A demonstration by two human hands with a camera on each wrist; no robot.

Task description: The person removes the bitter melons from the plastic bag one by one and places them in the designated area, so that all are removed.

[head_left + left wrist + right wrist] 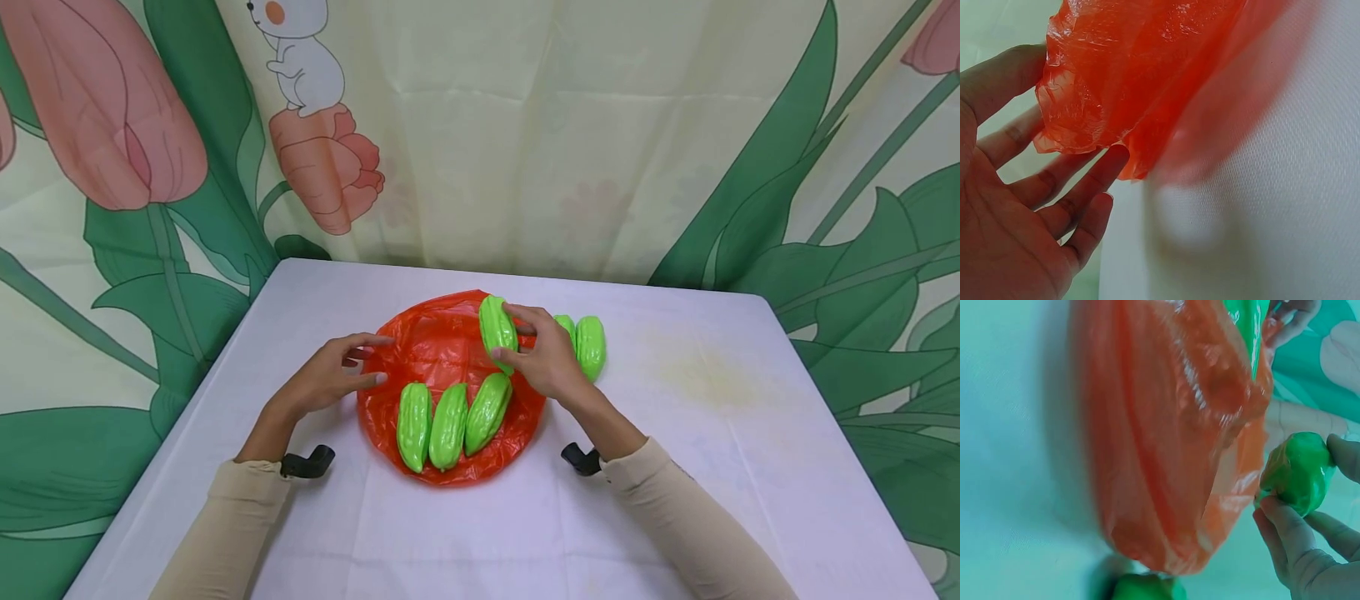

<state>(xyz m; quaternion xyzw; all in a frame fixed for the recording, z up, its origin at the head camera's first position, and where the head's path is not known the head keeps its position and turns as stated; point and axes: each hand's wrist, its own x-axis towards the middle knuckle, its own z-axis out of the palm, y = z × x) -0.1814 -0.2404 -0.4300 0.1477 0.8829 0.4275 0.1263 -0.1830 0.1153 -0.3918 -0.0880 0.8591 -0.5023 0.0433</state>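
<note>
A red plastic bag [450,329] is spread into a wide round shape on the table. Three glossy, ridged green bitter melons [448,427] lie side by side on its near part. Above the bag's far right part, my right hand [546,350] pinches another bitter melon [498,329] between thumb and fingers; the right wrist view shows this melon [1302,474] end-on. My left hand [330,375] is at the bag's left edge with fingers spread and loosely bent. In the left wrist view its fingers [1088,200] are at the crumpled rim of the bag [1116,81], holding no melon.
Two more bitter melons [591,346] lie on the table just right of the bag, one partly behind my right hand. A white cloth covers the table [720,492]. Behind it hangs a printed curtain [510,142]. Black wrist mounts [307,462] show by both cuffs.
</note>
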